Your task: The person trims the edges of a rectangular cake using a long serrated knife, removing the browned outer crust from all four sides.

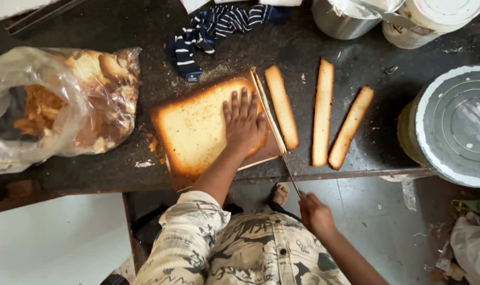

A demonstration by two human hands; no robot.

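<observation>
A large flat slab of sponge cake with browned edges lies on the dark counter. My left hand presses flat on its right part, fingers spread. My right hand, below the counter edge, grips the handle of a long thin knife whose blade runs along the slab's right edge. Three cut browned strips lie to the right: one beside the blade, a second upright, a third slanted.
A clear plastic bag of cake scraps sits at the left. A striped blue-and-white cloth lies at the back. A large tin with a metal lid stands at the right, with a steel pot and white tub behind.
</observation>
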